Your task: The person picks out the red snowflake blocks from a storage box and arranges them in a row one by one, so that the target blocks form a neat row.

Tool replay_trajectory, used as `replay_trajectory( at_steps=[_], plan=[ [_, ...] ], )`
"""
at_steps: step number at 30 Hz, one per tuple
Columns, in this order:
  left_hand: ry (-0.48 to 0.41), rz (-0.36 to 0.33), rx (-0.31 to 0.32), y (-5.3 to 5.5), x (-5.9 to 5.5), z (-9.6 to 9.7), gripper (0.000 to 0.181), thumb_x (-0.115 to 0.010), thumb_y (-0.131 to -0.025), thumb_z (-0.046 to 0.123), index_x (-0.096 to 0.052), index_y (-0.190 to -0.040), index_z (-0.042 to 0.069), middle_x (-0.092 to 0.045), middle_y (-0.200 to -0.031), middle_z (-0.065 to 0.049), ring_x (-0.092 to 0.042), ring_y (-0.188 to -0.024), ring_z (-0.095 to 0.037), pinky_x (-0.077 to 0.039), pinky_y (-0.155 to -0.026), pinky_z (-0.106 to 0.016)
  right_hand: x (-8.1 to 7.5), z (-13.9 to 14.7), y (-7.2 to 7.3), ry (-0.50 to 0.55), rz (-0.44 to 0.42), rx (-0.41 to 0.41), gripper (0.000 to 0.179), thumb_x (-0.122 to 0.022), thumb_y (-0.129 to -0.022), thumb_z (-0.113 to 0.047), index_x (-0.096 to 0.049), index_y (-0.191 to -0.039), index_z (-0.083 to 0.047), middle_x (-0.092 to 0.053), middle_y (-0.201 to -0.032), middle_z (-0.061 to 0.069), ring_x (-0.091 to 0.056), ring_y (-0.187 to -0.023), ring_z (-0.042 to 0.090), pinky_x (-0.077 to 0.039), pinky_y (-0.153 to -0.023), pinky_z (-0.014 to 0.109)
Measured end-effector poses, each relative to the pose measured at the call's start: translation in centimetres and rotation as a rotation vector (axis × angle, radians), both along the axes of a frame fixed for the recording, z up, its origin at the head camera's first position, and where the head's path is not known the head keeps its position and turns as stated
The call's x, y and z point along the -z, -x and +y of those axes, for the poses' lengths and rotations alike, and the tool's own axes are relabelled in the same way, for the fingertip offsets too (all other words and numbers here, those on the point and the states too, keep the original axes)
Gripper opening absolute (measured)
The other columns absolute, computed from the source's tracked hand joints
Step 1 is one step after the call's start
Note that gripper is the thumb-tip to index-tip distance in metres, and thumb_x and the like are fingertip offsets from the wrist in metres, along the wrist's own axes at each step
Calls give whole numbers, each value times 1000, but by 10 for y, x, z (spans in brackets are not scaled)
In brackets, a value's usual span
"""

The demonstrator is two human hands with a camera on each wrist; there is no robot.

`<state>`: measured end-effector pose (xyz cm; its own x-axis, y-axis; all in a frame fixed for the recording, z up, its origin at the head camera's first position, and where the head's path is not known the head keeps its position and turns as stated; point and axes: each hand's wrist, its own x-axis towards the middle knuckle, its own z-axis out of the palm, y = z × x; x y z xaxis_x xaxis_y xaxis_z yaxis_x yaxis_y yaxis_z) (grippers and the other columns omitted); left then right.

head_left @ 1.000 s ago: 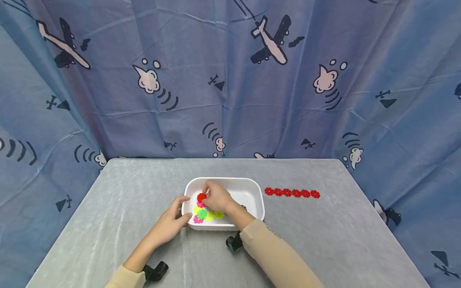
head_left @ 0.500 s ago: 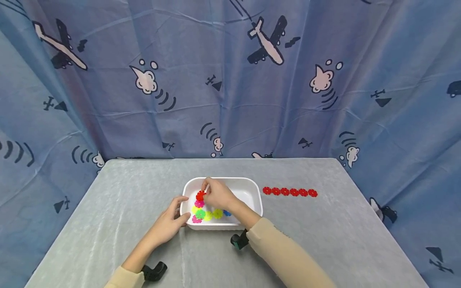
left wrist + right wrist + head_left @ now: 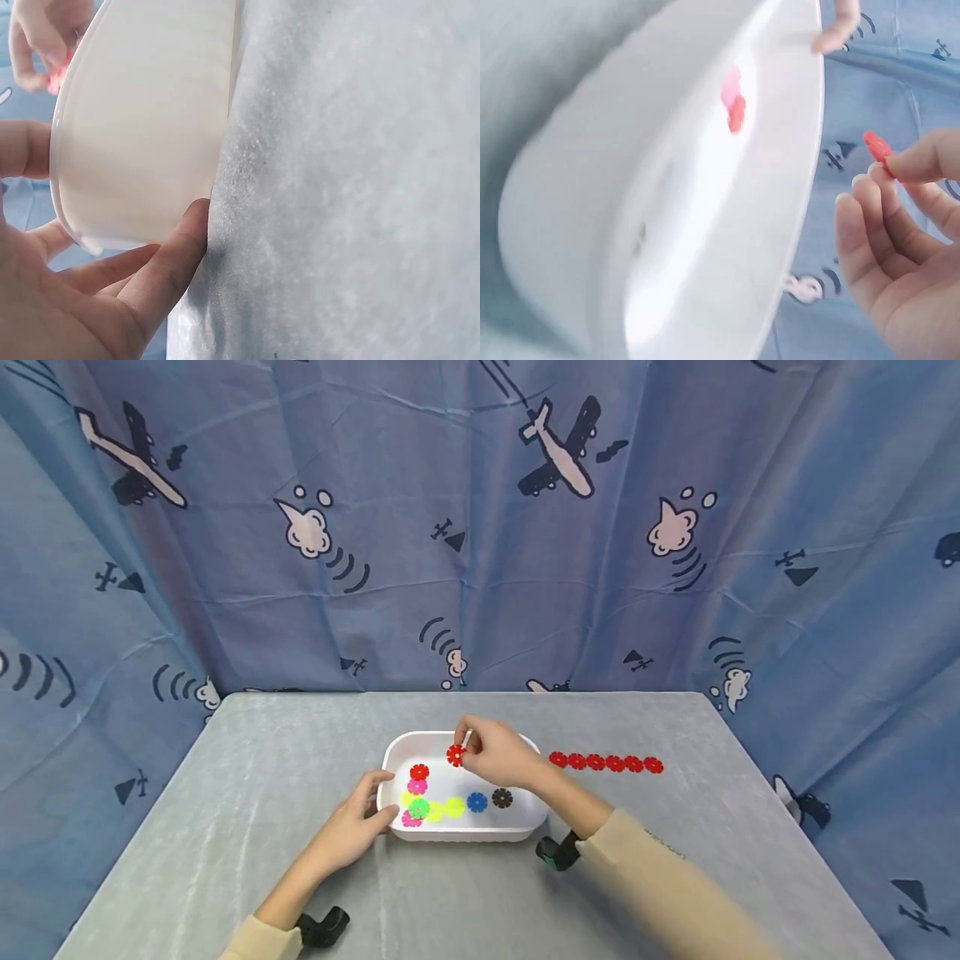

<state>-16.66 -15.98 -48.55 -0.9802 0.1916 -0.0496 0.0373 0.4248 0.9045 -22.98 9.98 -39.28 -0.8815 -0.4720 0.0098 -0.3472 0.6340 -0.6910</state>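
My left hand (image 3: 351,827) holds the left end of a white plastic tray (image 3: 480,836), thumb and index finger over its rim. In the left wrist view, other fingers (image 3: 169,274) lie along the tray's outer wall. My right hand (image 3: 502,756) pinches a red snowflake disc (image 3: 455,755) between thumb and fingertips, above the tray's far side. Another red disc (image 3: 419,772) lies in the tray beside a pink disc (image 3: 417,787). Nearer the front are yellow discs (image 3: 454,807), a green disc (image 3: 419,808), a blue disc (image 3: 477,802) and a black disc (image 3: 502,797).
To the right of the tray, several red discs (image 3: 615,763) lie in a straight row on the grey cloth-covered table (image 3: 675,860). Behind the table hangs a blue curtain (image 3: 405,527) printed with aeroplanes.
My right hand has lifted a red disc off the left side of the tray and moved right with it. The blue and black discs are now uncovered. The left hand stays on the tray.
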Motion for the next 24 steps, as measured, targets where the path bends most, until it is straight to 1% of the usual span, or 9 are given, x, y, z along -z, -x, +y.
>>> replay_trajectory(
  at_steps=[5, 9, 13, 17, 20, 24],
  plan=[
    [5, -2, -8, 1, 3, 0, 49, -64, -99, 17, -45, -145, 12, -47, -149, -24, -65, -112, -24, -61, -80, -32, -13, 33, -1, 28, 50, -14, 19, -60, -88, 1, -61, -105, -9, -58, -79, 2, -53, -67, 17, -47, -59, 29],
    [13, -6, -5, 1, 3, 0, 50, -63, -100, 18, -44, -145, 12, -46, -149, -25, -65, -112, -24, -61, -80, -33, -15, 61, -3, 46, 101, 1, 19, -59, -88, 2, -62, -105, -6, -59, -80, 2, -54, -71, 18, -48, -62, 31],
    [15, -16, -7, 1, 2, -1, 50, -63, -100, 18, -43, -146, 13, -45, -150, -24, -64, -115, -27, -61, -81, -35, -11, 89, -3, 52, 147, 43, 19, -58, -88, 1, -63, -104, -6, -60, -81, 1, -56, -75, 18, -50, -67, 33],
    [16, -30, -5, 0, 0, 0, 51, -63, -100, 18, -43, -146, 13, -44, -151, -24, -63, -118, -30, -61, -82, -36, -5, 117, -3, 61, 139, 102, 19, -57, -89, 1, -64, -106, -6, -60, -83, 3, -58, -77, 20, -52, -66, 34],
    [14, -38, -1, 0, -2, 0, 51, -62, -100, 18, -42, -147, 13, -44, -151, -23, -63, -117, -29, -61, -82, -36, 0, 140, -2, 61, 131, 145, 19, -58, -91, 1, -64, -107, -6, -60, -85, 4, -58, -77, 22, -52, -64, 32],
    [10, -39, -4, 0, -2, 1, 50, -63, -100, 18, -43, -146, 13, -45, -150, -23, -64, -115, -27, -61, -82, -37, 6, 171, -2, 42, 146, 204, 17, -58, -93, -1, -63, -109, -5, -60, -89, 6, -57, -80, 24, -51, -66, 31]
  ],
)
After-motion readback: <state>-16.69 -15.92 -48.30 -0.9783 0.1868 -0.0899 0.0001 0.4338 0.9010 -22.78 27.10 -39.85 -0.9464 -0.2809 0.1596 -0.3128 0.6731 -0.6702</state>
